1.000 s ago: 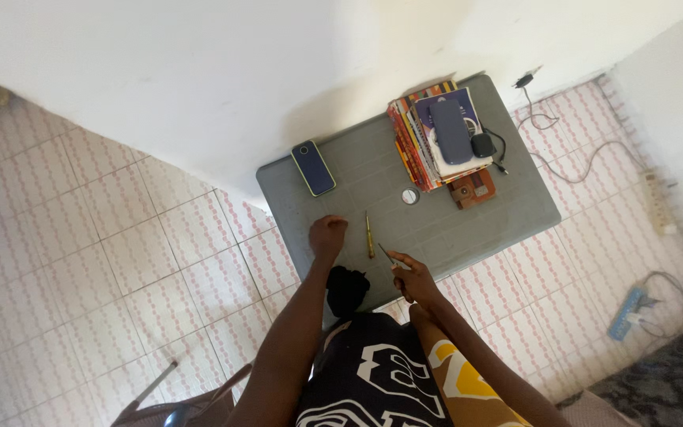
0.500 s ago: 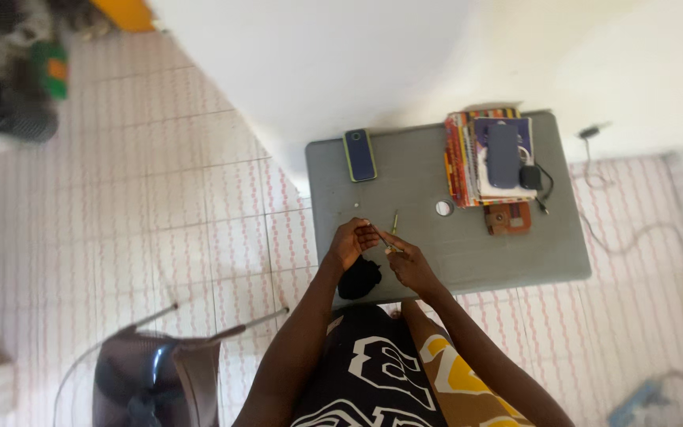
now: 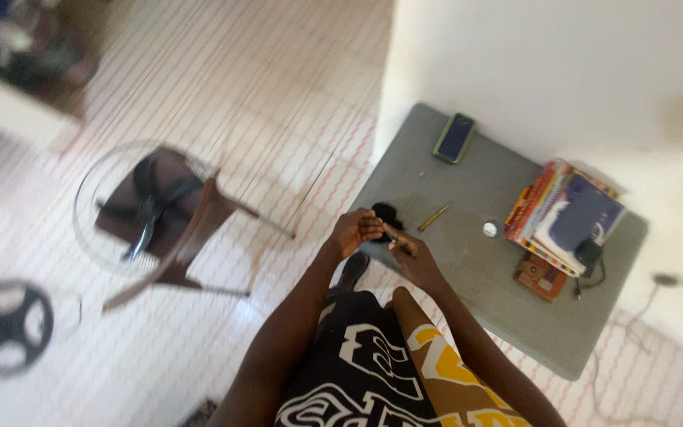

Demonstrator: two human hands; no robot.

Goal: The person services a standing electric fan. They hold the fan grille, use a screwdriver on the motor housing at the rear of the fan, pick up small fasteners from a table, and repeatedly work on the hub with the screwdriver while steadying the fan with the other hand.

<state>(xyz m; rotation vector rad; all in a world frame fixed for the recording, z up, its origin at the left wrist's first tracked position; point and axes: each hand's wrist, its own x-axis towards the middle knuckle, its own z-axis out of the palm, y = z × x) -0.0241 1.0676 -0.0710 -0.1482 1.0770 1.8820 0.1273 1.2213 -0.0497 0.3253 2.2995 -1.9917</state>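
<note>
While both hands met at the near edge of the grey table [image 3: 515, 316], the left hand [image 3: 355, 232] had its fingers curled in around a small black object [image 3: 389, 215], which rested at the table's edge against the fingertips. The right hand [image 3: 413, 255] lay just beside it, fingers drawn together and touching the same black object from below; whether they pinched anything more could not be told through the blur.

A thin yellowish stick-like tool [image 3: 434, 217] lay on the table just beyond the hands, and a small round white object [image 3: 490, 229] sat a little farther right. A dark phone in a green case [image 3: 454, 137] lay near the far corner by the white wall [image 3: 563, 63]. A stack of books [image 3: 563, 217] with striped red and yellow edges and a dark blue cover stood at the right, a black corded device [image 3: 590, 253] upon it and a small brown board [image 3: 541, 276] beside it. A brown chair [image 3: 191, 237] stood on the pale tiled floor [image 3: 262, 95], beside a fan [image 3: 7, 326].
</note>
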